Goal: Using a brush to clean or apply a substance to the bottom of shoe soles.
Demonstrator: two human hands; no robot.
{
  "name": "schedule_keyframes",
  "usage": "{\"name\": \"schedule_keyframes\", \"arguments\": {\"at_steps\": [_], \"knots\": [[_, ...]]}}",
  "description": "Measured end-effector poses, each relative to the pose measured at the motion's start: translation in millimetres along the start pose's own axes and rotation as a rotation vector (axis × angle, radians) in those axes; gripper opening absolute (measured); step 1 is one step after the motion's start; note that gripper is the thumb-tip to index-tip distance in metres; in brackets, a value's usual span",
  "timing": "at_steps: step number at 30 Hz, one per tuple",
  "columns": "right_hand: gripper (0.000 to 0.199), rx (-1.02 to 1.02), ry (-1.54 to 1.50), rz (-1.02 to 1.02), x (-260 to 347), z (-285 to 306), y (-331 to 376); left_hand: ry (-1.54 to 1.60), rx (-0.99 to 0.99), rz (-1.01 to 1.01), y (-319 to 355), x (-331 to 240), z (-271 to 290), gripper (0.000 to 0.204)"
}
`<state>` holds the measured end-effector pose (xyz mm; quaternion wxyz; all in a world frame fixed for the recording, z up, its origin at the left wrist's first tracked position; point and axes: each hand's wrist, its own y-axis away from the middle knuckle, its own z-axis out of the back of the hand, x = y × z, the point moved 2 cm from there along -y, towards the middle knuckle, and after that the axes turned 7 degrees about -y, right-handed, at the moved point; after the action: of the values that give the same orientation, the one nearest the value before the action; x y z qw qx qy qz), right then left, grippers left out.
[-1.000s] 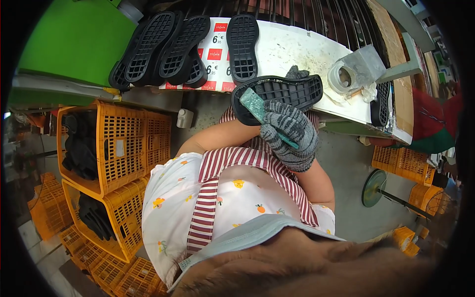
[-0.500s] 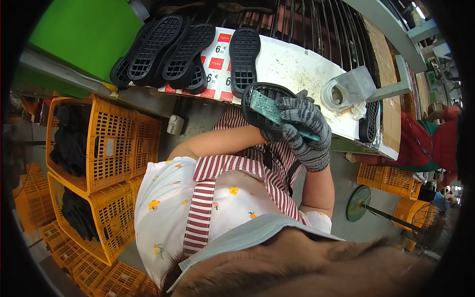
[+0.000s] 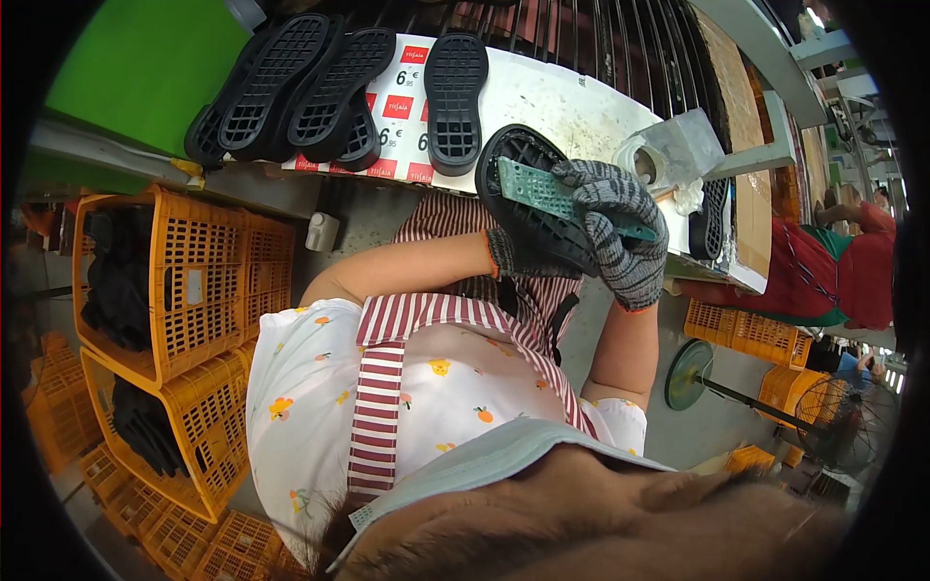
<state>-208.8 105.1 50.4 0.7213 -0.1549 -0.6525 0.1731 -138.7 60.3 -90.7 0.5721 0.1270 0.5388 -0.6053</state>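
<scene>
White workbench (image 3: pixel 572 102); gloved hands (image 3: pixel 620 237) around black sole (image 3: pixel 528 208).

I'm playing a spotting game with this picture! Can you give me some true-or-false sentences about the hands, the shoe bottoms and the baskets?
1. The right hand wears a grey knitted glove. True.
2. It holds a green brush against a black shoe sole. True.
3. The crates on the person's left are blue. False: they are orange.
4. More black soles lie on the white table. True.
5. The left hand is bare. False: it wears a dark glove.
</scene>
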Motion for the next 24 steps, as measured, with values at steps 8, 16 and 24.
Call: {"name": "schedule_keyframes", "arguments": {"at_steps": [8,16,24], "knots": [[0.02,-0.013,-0.068,-0.109,-5.9,12.6,-0.4,-0.08,0.23,0.017,5.7,-8.9,-6.2,0.062],[0.023,0.045,-0.218,-0.237,-17.7,29.2,-3.7,-0.009,0.211,-0.082,10.5,-16.3,6.2,0.067],[0.021,0.12,-0.226,-0.306,-19.9,41.2,7.5,0.516,0.333,0.099,13.0,-12.1,6.7,0.068]]}}
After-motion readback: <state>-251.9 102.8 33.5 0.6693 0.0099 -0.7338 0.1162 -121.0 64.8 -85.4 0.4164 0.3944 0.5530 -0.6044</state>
